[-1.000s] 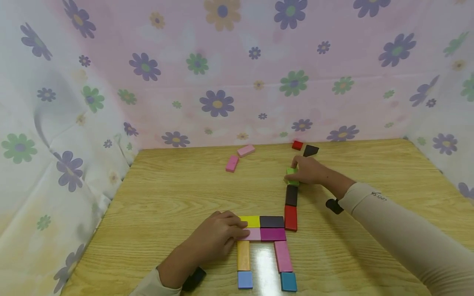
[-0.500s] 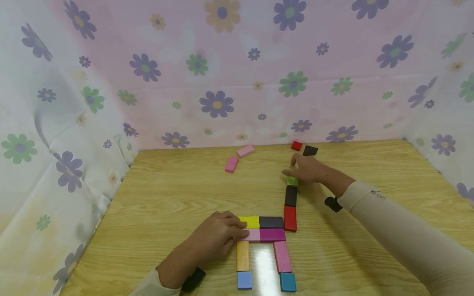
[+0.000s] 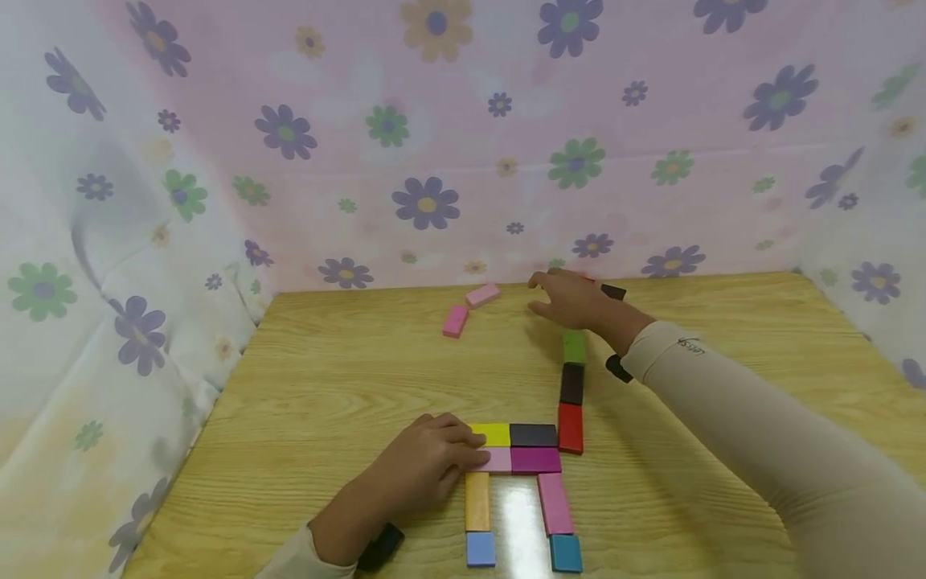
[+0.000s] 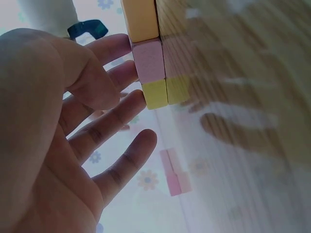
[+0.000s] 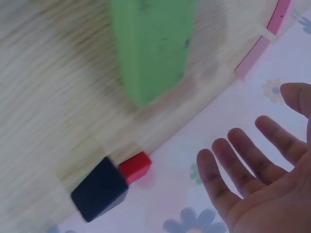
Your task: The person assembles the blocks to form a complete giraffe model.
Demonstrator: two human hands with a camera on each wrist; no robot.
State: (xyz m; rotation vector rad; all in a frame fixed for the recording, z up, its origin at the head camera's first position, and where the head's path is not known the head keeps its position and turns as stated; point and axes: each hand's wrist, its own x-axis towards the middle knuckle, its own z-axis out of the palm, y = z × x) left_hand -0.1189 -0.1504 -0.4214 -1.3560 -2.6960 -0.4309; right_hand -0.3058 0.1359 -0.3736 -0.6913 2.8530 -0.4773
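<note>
Fingertips of my left hand (image 3: 419, 462) touch the left ends of the yellow block (image 3: 495, 434) and light pink block (image 3: 499, 460), which lie beside a black block (image 3: 534, 435) and a magenta block (image 3: 535, 460). Below them run an orange block (image 3: 477, 503) above a light blue one (image 3: 481, 549), and a pink block (image 3: 555, 503) above a teal one (image 3: 566, 553). A column of red (image 3: 571, 428), dark (image 3: 572, 384) and green (image 3: 574, 347) blocks rises at the right. Just beyond the green block, my right hand (image 3: 575, 301) hovers with spread fingers, holding nothing.
Two loose pink blocks, one darker (image 3: 455, 321) and one paler (image 3: 483, 295), lie at the table's back edge. Behind my right hand are a small red block (image 5: 135, 166) and a black block with a slanted side (image 5: 99, 188). Flowered cloth (image 3: 463, 129) walls the table.
My right hand has let go of the green block and moved away from me, toward the back edge. The green block stays at the column's far end. My left hand keeps its place.
</note>
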